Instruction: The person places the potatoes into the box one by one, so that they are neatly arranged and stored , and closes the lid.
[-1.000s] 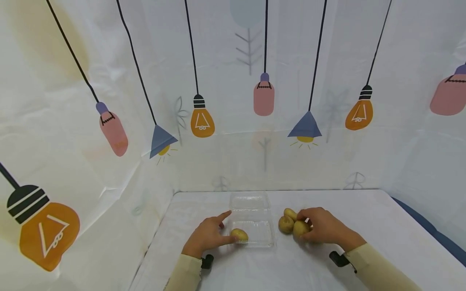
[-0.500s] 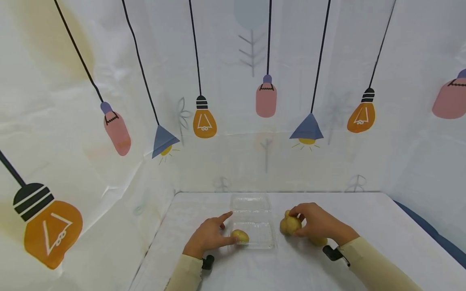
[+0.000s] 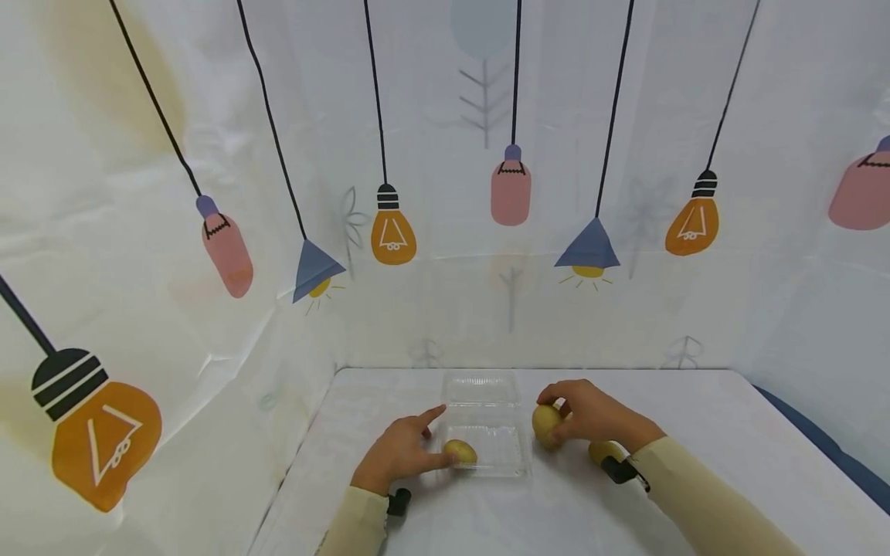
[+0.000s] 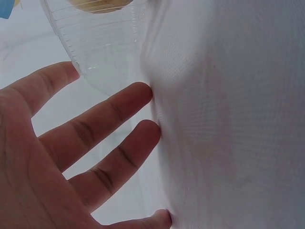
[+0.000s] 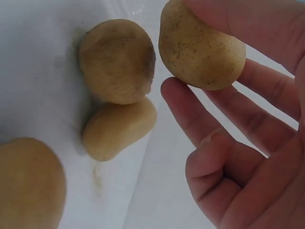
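Observation:
In the head view my left hand (image 3: 396, 454) rests at the left side of a clear plastic clamshell box (image 3: 497, 448), thumb and index finger spread along it. One potato (image 3: 460, 452) lies inside, near the thumb. In the left wrist view the other fingers (image 4: 102, 121) are spread, tips at the white tabletop. My right hand (image 3: 598, 421) pinches a potato (image 5: 200, 52) between thumb and fingers, just right of the box. Beside it in the right wrist view lie a rounder potato (image 5: 116, 62) and a smaller, longer one (image 5: 119, 129), largely hidden in the head view.
Another potato (image 3: 602, 451) lies under the right wrist. The box's open lid (image 3: 480, 388) lies flat behind its base. White sheeting printed with lamps (image 3: 511, 193) walls the table (image 3: 667, 401) at the back and left.
My right hand has moved left and a little away from me, with the potato in its grip. Another potato now shows beneath its wrist. My left hand stays at the box.

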`<state>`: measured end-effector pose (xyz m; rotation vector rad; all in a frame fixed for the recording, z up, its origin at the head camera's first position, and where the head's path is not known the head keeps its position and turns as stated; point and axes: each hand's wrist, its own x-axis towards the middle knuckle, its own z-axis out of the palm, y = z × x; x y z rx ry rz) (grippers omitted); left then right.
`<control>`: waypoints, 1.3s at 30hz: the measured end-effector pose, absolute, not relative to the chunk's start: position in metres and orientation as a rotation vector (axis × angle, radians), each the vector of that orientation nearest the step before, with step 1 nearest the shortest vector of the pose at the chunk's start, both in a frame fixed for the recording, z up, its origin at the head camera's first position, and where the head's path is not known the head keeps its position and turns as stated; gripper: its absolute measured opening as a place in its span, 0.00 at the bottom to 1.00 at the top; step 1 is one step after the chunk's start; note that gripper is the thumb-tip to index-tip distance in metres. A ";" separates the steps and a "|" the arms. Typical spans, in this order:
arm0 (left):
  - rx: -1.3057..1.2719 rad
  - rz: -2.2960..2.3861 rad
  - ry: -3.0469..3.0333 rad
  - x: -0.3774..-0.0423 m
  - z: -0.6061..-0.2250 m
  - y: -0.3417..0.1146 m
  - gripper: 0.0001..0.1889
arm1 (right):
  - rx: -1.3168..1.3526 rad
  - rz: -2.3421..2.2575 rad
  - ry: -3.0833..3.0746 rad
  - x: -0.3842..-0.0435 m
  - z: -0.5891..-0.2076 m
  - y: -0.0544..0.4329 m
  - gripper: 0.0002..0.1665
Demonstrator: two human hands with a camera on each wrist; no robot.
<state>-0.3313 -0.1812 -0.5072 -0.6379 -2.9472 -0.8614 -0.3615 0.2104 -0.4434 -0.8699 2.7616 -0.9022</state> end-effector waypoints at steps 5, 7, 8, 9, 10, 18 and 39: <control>-0.635 -0.843 -2.949 -0.331 -0.508 -0.181 0.54 | -0.876 -0.971 2.724 -0.370 -0.443 0.200 0.31; -0.639 -0.851 -2.941 -0.331 -0.507 -0.181 0.54 | -0.877 -0.983 2.717 -0.373 -0.442 0.194 0.31; -0.642 -0.856 -2.938 -0.330 -0.507 -0.181 0.54 | -0.882 -0.995 2.705 -0.374 -0.441 0.191 0.31; -0.644 -0.863 -2.937 -0.330 -0.506 -0.180 0.54 | -0.882 -0.997 2.700 -0.375 -0.440 0.188 0.31; -0.643 -0.872 -2.936 -0.330 -0.506 -0.181 0.54 | -0.887 -0.997 2.694 -0.376 -0.440 0.185 0.31; -0.634 -0.897 -2.945 -0.331 -0.506 -0.181 0.54 | -0.916 -0.975 2.686 -0.383 -0.442 0.163 0.31; -0.644 -0.851 -2.934 -0.333 -0.510 -0.182 0.53 | -1.105 -0.938 2.567 -0.396 -0.449 0.105 0.29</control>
